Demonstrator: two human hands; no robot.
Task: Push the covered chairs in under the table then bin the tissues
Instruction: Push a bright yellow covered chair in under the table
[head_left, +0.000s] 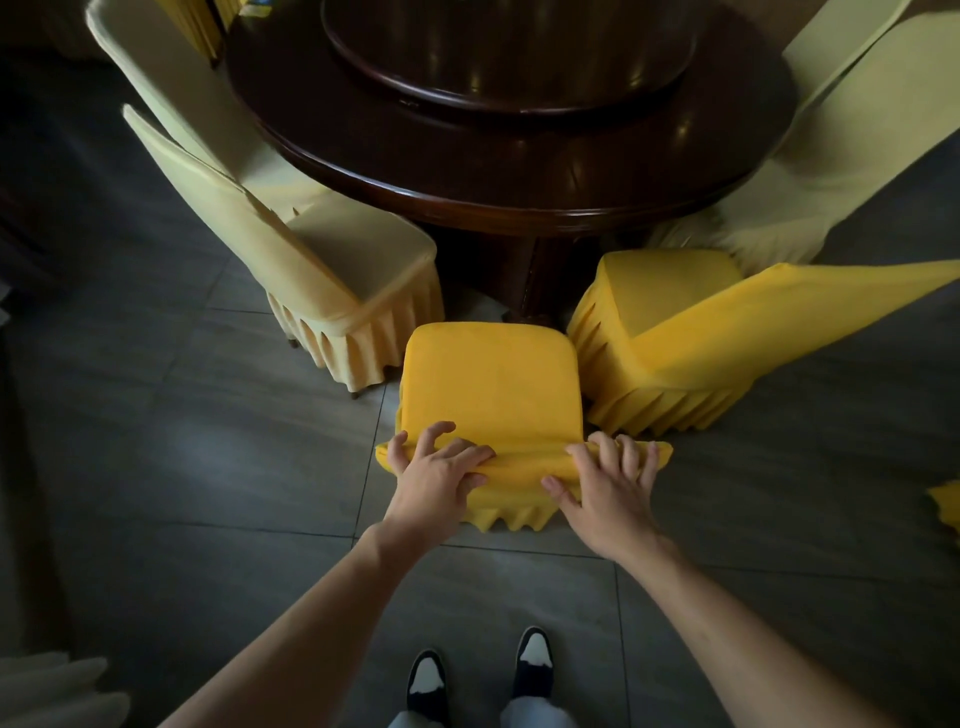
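Round table (363, 135) ahead of me. Yellow chair (491, 384) stands before it, seat facing the table, front edge short of the rim; open floor (182, 467) left, second yellow chair (670, 332) crowding its right. My left hand (436, 480) and right hand (608, 493), fingers curled, grip its backrest top.

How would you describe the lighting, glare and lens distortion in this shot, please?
Head view: dim overall, corners darkened; soft glare streaks on the dark round wooden table; wide-angle lens bows the pale cream covered chair at left; the bright yellow covered chair stays sharp.
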